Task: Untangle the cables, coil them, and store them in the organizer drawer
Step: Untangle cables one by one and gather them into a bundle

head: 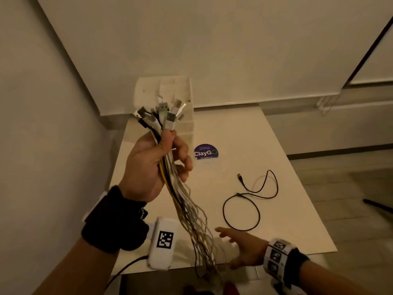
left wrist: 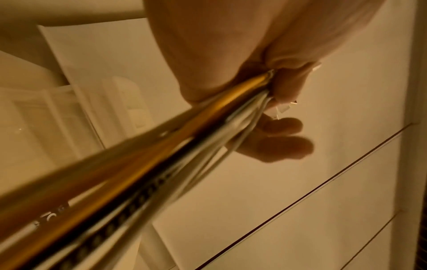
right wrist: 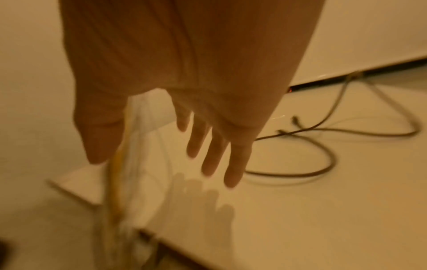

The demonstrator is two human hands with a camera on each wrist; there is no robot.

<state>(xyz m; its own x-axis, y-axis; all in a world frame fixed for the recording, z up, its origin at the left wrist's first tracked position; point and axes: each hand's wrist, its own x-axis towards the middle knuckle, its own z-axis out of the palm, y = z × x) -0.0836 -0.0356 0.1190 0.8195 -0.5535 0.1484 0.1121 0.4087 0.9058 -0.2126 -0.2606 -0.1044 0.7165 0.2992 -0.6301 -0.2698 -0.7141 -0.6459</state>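
My left hand (head: 161, 158) grips a thick bundle of cables (head: 187, 209), white, yellow and black, raised above the table with the plugs (head: 168, 116) fanned out on top. The loose ends hang past the table's front edge. In the left wrist view the bundle (left wrist: 208, 127) runs through my curled fingers (left wrist: 277, 144). My right hand (head: 240, 245) hovers open and flat above the table's front edge, just right of the hanging strands (right wrist: 117, 164), its fingers (right wrist: 212, 151) spread and holding nothing. A clear plastic organizer (head: 170, 90) stands at the table's far edge.
A single black cable (head: 251, 201) lies in loose loops on the white table (head: 287, 220), right of centre; it also shows in the right wrist view as the black cable (right wrist: 323, 146). A purple round sticker (head: 205, 152) marks the tabletop. Walls close in at left and behind.
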